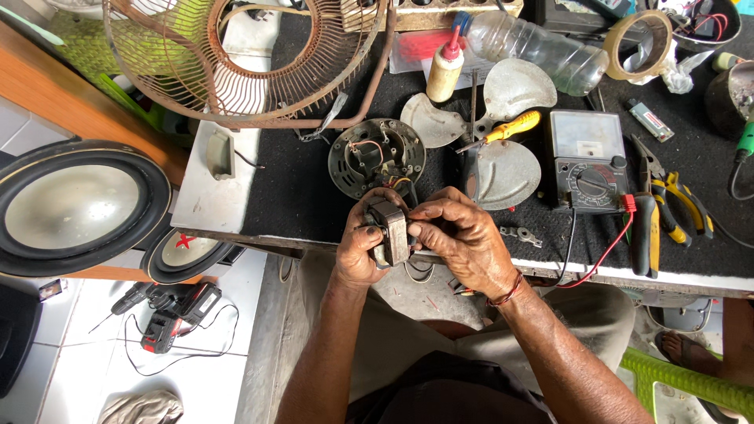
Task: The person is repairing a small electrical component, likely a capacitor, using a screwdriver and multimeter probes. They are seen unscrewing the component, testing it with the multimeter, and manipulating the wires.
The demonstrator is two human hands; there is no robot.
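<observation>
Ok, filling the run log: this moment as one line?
left hand: holds motor stator | right hand: pinches its side | behind: motor housing, fan blade, multimeter

The small grey block-shaped metal motor core [391,232], dull and grimy, sits between the left hand [360,247] and the right hand [463,243], both closed around it. Just beyond it lies a round dark metal motor housing [375,157], matt and dusty, on a black felt-like bench mat [298,188] with a rough nap. Right of the housing, grey fan blades [503,169] look dull and smudged, and a yellow-handled screwdriver [503,129] shows glossy plastic. Further right, a black plastic analogue meter [585,161] has a shiny clear face. Behind the housing, the round wire fan guard [243,59] is rusty and rough; a clear plastic bottle [542,51] gleams.
</observation>
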